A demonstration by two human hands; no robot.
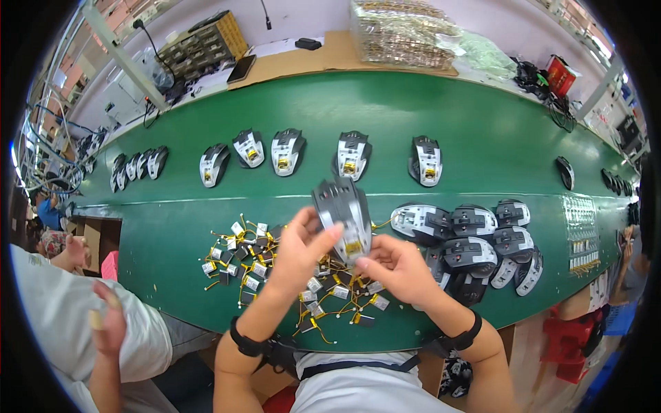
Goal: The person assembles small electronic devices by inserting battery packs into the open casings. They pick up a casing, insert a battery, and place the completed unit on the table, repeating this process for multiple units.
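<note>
The computer mouse shell [342, 215] is held up off the green surface [441, 124], directly in front of the person and above the scatter of small battery cells with yellow leads [275, 265]. Its long axis runs roughly away from the person, tilted a little to the left at the far end, with the open underside facing the camera. A yellow-wrapped battery cell [353, 246] sits in the near end of the shell.

The left hand [297, 249] comes at the shell from the lower left: its fingers [329, 234] are curled and closed against the shell's left edge, carrying it. The right hand [398, 267] lies to the lower right, its fingers [363, 262] pinched together just below the yellow cell, touching or almost touching it. Both hands are about equally close; the right one is nearer the cell, the left nearer the shell's body.

Hard to make out: whether the right fingertips actually grip the cell or its lead, since the contact is small and partly covered by the thumb. The shell hides the surface behind it. 5 more open mouse shells [351, 157] lie in a row farther off, and a cluster of dark assembled mice [482, 241] lies to the right, overlapping so their count is unclear. Another person's hand [110, 320] shows at lower left.
</note>
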